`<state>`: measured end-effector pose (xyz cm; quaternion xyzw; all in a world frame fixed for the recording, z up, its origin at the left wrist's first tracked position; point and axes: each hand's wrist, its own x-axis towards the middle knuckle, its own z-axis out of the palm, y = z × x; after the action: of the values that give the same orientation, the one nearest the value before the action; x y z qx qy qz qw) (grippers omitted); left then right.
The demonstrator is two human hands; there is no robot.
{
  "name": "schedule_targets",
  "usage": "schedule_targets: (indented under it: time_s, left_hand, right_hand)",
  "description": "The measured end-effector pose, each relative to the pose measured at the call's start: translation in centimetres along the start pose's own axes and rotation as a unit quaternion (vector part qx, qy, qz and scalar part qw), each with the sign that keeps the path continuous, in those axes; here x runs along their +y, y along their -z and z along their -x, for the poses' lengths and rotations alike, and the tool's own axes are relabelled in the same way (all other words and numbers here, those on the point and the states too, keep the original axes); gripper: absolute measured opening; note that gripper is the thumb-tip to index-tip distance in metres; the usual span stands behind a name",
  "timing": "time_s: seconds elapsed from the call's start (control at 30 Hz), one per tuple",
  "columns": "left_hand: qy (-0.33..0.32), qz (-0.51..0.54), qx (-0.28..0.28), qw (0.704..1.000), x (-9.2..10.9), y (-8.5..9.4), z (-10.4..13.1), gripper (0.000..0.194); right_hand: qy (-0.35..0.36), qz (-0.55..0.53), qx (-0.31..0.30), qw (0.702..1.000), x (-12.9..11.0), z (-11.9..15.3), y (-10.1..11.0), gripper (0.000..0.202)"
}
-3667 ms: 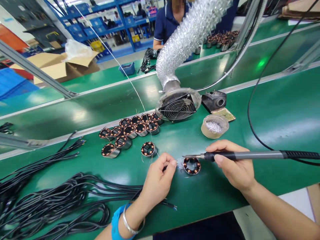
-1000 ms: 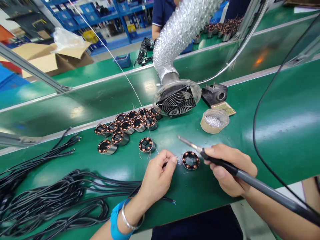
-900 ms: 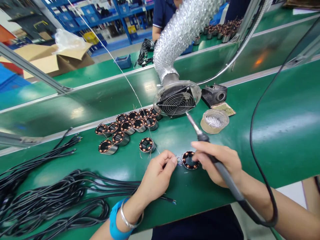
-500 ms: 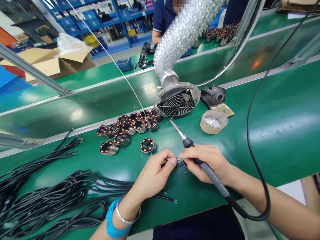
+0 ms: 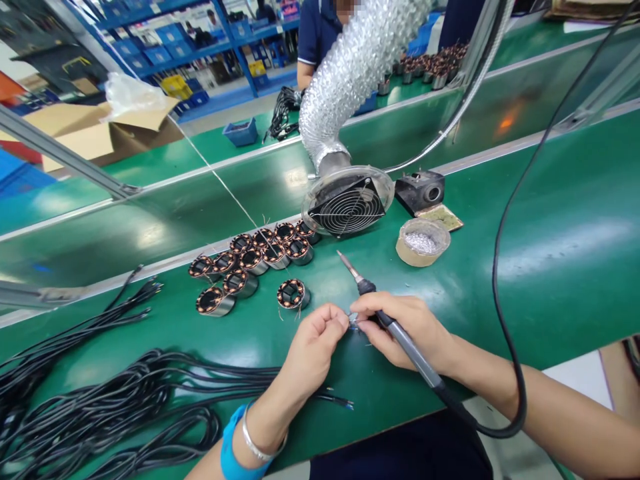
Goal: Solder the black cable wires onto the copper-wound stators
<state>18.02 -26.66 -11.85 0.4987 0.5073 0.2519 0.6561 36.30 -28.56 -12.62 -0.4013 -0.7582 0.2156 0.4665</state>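
Note:
My left hand pinches the end of a black cable; its thin wire tips show between my two hands. In my right hand rests a soldering iron, its metal tip pointing up and away to the left, touching nothing. The thumb and forefinger of that hand are close to the wire tips; whether they touch them I cannot make out. A single motor stator with copper windings stands on the green bench just beyond my left hand. Several more stators stand grouped behind it.
Bundles of black cables cover the bench's left side. A fume extractor hangs from a silver duct. A tub of solder bits and a black iron stand are at right. A person sits across.
The soldering iron's tip has shifted slightly down and left, away from the extractor. Both hands stay together at the wires. The whole view has shifted a little.

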Motion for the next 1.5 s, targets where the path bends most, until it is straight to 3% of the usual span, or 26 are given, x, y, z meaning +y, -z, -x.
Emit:
schedule_targets:
  time_s: [0.23, 0.33, 0.57, 0.9, 1.5]
  left_hand:
    - [-0.035, -0.037, 0.053, 0.997, -0.5, -0.8, 0.4, 0.033]
    - [-0.051, -0.06, 0.066, 0.995, -0.5, -1.1, 0.6, 0.03]
    - [-0.066, -0.101, 0.084, 0.989, -0.4, -1.4, 0.7, 0.028]
    - [-0.069, -0.113, 0.094, 0.987, -0.5, -1.6, 0.7, 0.027]
    - [-0.081, -0.132, 0.088, 0.984, -0.6, -1.5, 0.9, 0.027]
  right_hand:
    - [0.091, 0.103, 0.005, 0.991, 1.3, 0.8, -0.3, 0.026]
    - [0.098, 0.105, 0.028, 0.989, 0.9, 0.6, 0.2, 0.024]
    - [0.015, -0.001, 0.079, 0.997, -0.6, 1.5, 2.9, 0.042]
    - [-0.1, -0.144, 0.16, 0.971, 0.2, 3.5, 2.9, 0.016]
    - [-0.056, -0.106, 0.13, 0.984, -0.6, 2.9, 3.0, 0.02]
